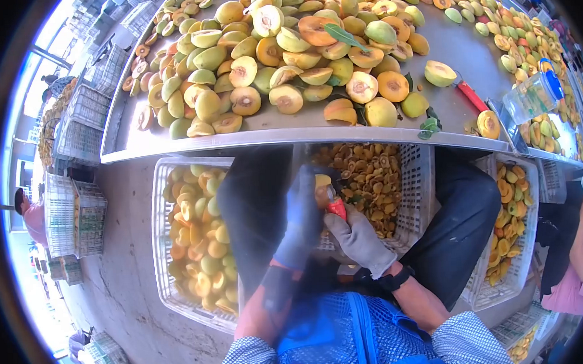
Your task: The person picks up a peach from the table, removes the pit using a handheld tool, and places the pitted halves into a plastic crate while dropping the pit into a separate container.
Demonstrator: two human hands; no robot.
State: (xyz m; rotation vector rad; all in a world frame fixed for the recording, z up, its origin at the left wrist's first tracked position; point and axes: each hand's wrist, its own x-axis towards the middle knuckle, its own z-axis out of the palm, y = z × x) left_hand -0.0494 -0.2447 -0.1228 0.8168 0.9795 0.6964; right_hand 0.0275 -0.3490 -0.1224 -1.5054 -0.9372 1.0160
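Note:
My left hand [299,211], in a grey glove and smeared by motion, is closed around a halved yellow fruit [323,182] that looks like a peach. My right hand [360,241], also gloved, grips the red handle of a small pitting tool [336,208]. The tool's metal end meets the cut side of the fruit. Both hands are between my knees, over a crate [420,189] of small brownish-orange pieces. Beyond them, a metal table [237,140] bears a large heap of halved fruit [244,70], several with stones showing.
A white crate [161,253] of fruit halves stands left of my legs, another crate [527,256] to the right. On the table lie a second red-handled tool [472,96] and a clear blue-lidded jar [528,100]. A co-worker in pink [579,280] sits at right. Stacked crates [78,211] stand left.

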